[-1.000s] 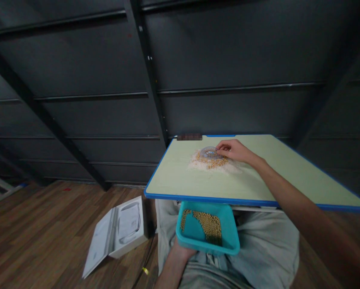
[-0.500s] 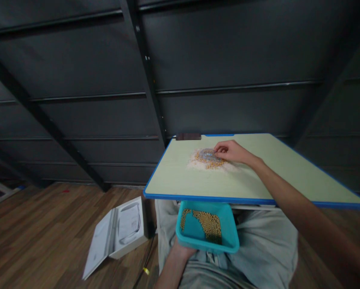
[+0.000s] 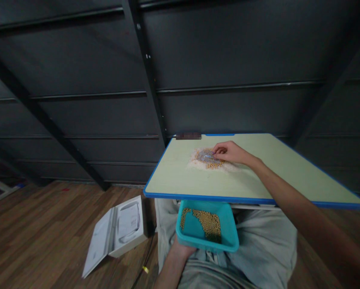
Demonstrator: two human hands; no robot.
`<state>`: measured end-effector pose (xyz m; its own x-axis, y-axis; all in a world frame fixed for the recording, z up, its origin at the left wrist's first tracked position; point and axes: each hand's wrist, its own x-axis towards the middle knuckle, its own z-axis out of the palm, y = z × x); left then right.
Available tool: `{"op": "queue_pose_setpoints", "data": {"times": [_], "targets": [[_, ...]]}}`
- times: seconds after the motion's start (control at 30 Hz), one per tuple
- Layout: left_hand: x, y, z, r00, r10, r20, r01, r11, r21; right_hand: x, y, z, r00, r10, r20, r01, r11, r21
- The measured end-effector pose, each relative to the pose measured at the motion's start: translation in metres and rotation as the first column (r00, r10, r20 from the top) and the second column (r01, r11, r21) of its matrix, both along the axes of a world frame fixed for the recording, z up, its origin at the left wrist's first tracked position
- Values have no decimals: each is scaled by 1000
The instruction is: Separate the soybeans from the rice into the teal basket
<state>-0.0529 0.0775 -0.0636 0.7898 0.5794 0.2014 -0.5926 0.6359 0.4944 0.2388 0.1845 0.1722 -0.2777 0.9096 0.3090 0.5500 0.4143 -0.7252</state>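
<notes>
My right hand [image 3: 228, 152] hovers low over the table at the right side of a small heap, thumb and fingertips pinched together. What they hold, if anything, is too small to make out. In the heap, yellow beans [image 3: 213, 165] ring a greyish, shiny, see-through patch [image 3: 204, 155] whose kind I cannot tell. Pale fine grains [image 3: 194, 163] spread around them on the tabletop. Below the table edge, my left hand [image 3: 182, 249] grips a turquoise plastic tub [image 3: 228, 245] from beneath, its fingers mostly hidden. Tan beans [image 3: 211, 224] cover part of the tub's bottom.
The pale green folding table [image 3: 167, 180] has a blue rim. A dark flat object [image 3: 188, 136] lies at its far edge. An opened white box [image 3: 128, 224] sits on the wooden floor to the left, near a black cable [image 3: 148, 251]. Behind stands a dark panelled wall [image 3: 107, 116].
My right hand has shifted slightly left, over the heap, still pinched. My left hand and the tub have stayed in place.
</notes>
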Motion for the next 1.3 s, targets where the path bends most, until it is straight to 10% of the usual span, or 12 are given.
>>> {"op": "queue_pose_setpoints", "data": {"times": [0.73, 1.3], "targets": [[4, -4, 24, 982, 29, -188, -28, 1000, 10, -13, -3, -2, 999, -4, 52, 3, 999, 32], [-5, 1, -6, 990, 31, -141, -40, 997, -60, -16, -1, -5, 996, -25, 90, 18, 996, 85]]}}
